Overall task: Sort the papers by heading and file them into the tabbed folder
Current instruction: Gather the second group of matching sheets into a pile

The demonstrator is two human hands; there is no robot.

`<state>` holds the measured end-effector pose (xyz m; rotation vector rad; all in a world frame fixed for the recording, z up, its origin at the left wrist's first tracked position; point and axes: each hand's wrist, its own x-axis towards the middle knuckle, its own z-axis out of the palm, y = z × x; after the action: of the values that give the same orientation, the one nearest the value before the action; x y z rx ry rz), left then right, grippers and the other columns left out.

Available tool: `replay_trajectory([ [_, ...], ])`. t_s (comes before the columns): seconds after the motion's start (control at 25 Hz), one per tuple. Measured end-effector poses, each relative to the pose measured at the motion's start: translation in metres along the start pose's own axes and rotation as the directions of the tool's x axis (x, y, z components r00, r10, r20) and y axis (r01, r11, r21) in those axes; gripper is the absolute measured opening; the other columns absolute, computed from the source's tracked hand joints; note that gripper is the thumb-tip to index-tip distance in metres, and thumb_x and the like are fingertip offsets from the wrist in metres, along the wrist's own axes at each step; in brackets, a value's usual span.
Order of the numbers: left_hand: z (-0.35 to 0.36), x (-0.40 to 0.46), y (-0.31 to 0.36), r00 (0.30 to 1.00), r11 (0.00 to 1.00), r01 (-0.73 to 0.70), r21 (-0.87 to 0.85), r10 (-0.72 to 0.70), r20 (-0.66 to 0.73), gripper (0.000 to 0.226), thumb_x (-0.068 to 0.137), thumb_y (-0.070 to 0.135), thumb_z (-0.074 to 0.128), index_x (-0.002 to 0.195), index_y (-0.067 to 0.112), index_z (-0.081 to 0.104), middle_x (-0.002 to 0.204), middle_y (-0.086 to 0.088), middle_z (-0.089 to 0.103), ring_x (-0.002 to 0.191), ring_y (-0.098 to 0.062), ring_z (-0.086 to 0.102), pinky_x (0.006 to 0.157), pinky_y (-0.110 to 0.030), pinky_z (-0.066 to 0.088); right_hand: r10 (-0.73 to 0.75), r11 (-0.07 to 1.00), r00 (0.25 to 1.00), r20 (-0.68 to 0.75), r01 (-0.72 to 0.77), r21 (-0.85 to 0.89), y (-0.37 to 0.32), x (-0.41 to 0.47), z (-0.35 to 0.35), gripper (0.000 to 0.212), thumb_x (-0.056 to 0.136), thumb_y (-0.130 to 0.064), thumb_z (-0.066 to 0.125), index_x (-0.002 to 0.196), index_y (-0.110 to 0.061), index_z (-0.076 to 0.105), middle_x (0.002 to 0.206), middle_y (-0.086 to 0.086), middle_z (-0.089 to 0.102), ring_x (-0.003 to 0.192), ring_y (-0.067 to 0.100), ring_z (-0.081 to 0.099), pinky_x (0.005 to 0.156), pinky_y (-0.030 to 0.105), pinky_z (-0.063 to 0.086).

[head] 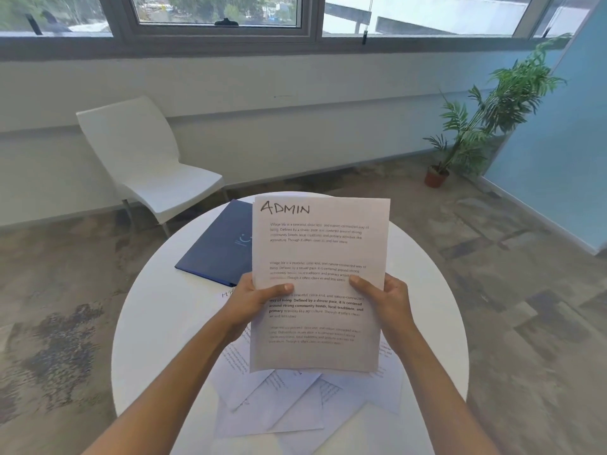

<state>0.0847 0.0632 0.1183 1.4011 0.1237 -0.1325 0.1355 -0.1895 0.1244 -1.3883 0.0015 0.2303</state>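
Both hands, left hand point(253, 302) and right hand point(389, 302), hold ADMIN paper point(320, 257).

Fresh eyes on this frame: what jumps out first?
The sheet headed ADMIN in handwriting, held up mid-frame by the left hand and right hand, thumbs on its face. Beneath it, loose papers lie fanned on the round white table; a closed blue folder lies at the far left.
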Motion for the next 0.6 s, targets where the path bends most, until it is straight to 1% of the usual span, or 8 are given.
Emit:
replay_trajectory([
  [0.08,-0.001,0.002,-0.013,0.999,0.999,0.005,0.044,-0.004,-0.036,0.035,0.076,0.025,0.082,0.11,0.023,0.075,0.111,-0.004,0.076,0.097,-0.027,0.074,0.075,-0.038,0.061,-0.01,0.999,1.0,-0.004,0.009,-0.047,0.01,-0.001,0.002,0.018,0.084,-0.011,0.077,0.102,-0.009,0.077,0.098,0.011,0.079,0.086,0.033,0.076,0.068,0.037,0.062],
  [0.16,0.001,0.004,-0.025,0.997,0.995,0.033,0.09,-0.026,-0.075,0.037,0.078,0.026,0.08,0.114,0.023,0.072,0.11,0.0,0.076,0.097,-0.025,0.073,0.081,-0.043,0.06,-0.012,0.995,1.0,-0.029,0.009,-0.104,0.017,-0.002,0.005,0.02,0.084,-0.011,0.078,0.103,-0.012,0.075,0.097,0.006,0.079,0.086,0.029,0.076,0.068,0.037,0.062],
  [0.2,0.002,0.005,-0.03,0.995,0.993,0.049,0.107,-0.04,-0.091,0.035,0.079,0.026,0.079,0.114,0.025,0.071,0.109,0.001,0.076,0.097,-0.025,0.073,0.083,-0.045,0.059,-0.011,0.992,0.999,-0.049,0.005,-0.124,0.021,-0.003,0.007,0.021,0.083,-0.012,0.079,0.103,-0.015,0.074,0.096,0.003,0.079,0.086,0.026,0.076,0.069,0.036,0.063],
  [0.28,0.005,0.005,-0.037,0.99,0.989,0.078,0.129,-0.062,-0.124,0.038,0.076,0.031,0.08,0.113,0.03,0.07,0.106,0.005,0.077,0.096,-0.026,0.072,0.083,-0.046,0.058,-0.013,0.987,0.997,-0.074,0.001,-0.158,0.026,-0.004,0.01,0.022,0.082,-0.013,0.08,0.102,-0.019,0.073,0.095,-0.001,0.079,0.084,0.021,0.076,0.068,0.033,0.062],
  [0.36,0.006,0.006,-0.041,0.985,0.985,0.097,0.141,-0.074,-0.156,0.04,0.069,0.036,0.079,0.109,0.035,0.071,0.105,0.006,0.077,0.093,-0.025,0.073,0.082,-0.047,0.059,-0.027,0.984,0.997,-0.069,0.014,-0.175,0.029,-0.007,0.011,0.022,0.081,-0.014,0.082,0.1,-0.021,0.072,0.093,-0.002,0.078,0.081,0.018,0.076,0.064,0.029,0.061],
  [0.44,0.005,0.006,-0.042,0.985,0.986,0.091,0.139,-0.068,-0.156,0.036,0.067,0.035,0.082,0.102,0.04,0.074,0.104,0.005,0.077,0.091,-0.021,0.074,0.076,-0.043,0.061,-0.056,0.983,0.996,-0.069,0.043,-0.176,0.028,-0.011,0.012,0.027,0.074,-0.019,0.087,0.097,-0.018,0.074,0.089,-0.002,0.078,0.078,0.016,0.075,0.06,0.025,0.058],
  [0.52,0.004,0.005,-0.04,0.987,0.987,0.077,0.142,-0.055,-0.153,0.033,0.068,0.035,0.083,0.098,0.044,0.074,0.103,0.005,0.077,0.089,-0.019,0.075,0.07,-0.038,0.062,-0.088,0.981,0.992,-0.091,0.071,-0.18,0.025,-0.013,0.012,0.033,0.067,-0.027,0.087,0.095,-0.014,0.075,0.086,0.0,0.078,0.075,0.017,0.075,0.058,0.026,0.057],
  [0.6,0.006,0.004,-0.038,0.987,0.987,0.054,0.152,-0.029,-0.156,0.029,0.073,0.034,0.082,0.098,0.046,0.075,0.101,0.006,0.077,0.087,-0.018,0.075,0.066,-0.033,0.061,-0.123,0.975,0.987,-0.1,0.102,-0.196,0.021,-0.015,0.011,0.032,0.066,-0.03,0.087,0.091,-0.013,0.076,0.083,0.001,0.077,0.072,0.017,0.074,0.057,0.026,0.056],
])
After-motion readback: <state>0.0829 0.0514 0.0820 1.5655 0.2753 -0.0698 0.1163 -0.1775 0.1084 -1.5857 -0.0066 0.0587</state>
